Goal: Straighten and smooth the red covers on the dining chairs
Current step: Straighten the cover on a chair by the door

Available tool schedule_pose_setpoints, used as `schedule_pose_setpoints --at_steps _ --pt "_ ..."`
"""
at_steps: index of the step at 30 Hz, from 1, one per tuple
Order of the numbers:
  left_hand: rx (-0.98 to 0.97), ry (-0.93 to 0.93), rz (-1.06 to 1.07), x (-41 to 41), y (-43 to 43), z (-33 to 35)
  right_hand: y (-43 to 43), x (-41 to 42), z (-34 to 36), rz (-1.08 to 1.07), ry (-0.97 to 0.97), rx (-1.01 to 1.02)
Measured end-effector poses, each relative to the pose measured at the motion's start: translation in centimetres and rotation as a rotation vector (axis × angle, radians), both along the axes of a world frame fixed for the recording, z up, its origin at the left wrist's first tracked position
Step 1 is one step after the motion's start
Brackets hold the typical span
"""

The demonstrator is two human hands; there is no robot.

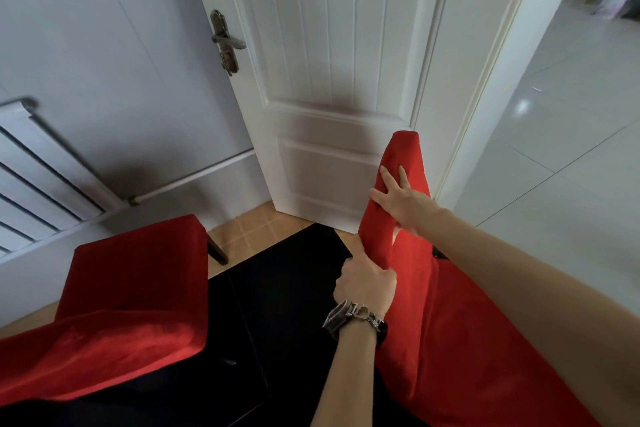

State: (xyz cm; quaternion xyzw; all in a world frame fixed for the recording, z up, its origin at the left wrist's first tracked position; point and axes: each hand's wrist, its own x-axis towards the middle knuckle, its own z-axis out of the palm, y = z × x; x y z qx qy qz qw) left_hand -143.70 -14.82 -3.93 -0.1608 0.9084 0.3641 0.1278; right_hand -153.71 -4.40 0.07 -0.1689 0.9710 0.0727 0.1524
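White panelled door (332,80) with a dark metal handle (227,42) fills the background. A white radiator (38,177) runs along the wall on the left, and tan floor tiles (249,232) show at the foot of the door. Your left hand (367,282), with a metal bracelet (353,317) on its wrist, is clenched around a bunched fold of the red cover (450,322) on the chair to your right, fingers curled tight into the cloth low on the chair back. Your right hand (401,201) lies higher up on the same cover, fingers straight and spread, pressing flat against the fabric just below the top corner of the backrest. Its thumb sits down by the fold, and you cannot tell whether it hooks under. Between your two hands the cloth is gathered into a thick ridge, and a small gap opens beside it; further down, the fabric spreads wide and mostly smooth toward the bottom right of the view. To your left stands another chair in a second red cover (138,270), its seat fairly flat with soft creases near the front edge. A black surface (284,288) lies between the two chairs, beneath your left forearm.
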Motion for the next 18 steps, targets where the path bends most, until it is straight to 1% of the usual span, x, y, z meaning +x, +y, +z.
schedule_pose_setpoints --at_steps 5,8,12,15,18 --pt "-0.042 0.005 0.012 1.3 3.4 0.2 3.2 1.4 0.3 -0.008 0.004 -0.020" --pt "-0.012 0.004 0.007 1.5 3.2 0.3 3.1 1.6 0.4 -0.009 0.014 -0.035" --pt "-0.068 -0.003 0.005 1.6 3.2 0.6 3.1 1.6 0.2 -0.022 0.020 -0.026" --pt "-0.120 0.004 -0.017 1.7 3.3 0.9 2.7 1.5 0.4 -0.021 -0.009 0.047" --pt "-0.117 -0.012 -0.103 1.9 2.6 1.2 1.6 1.3 1.6 -0.075 -0.107 0.173"
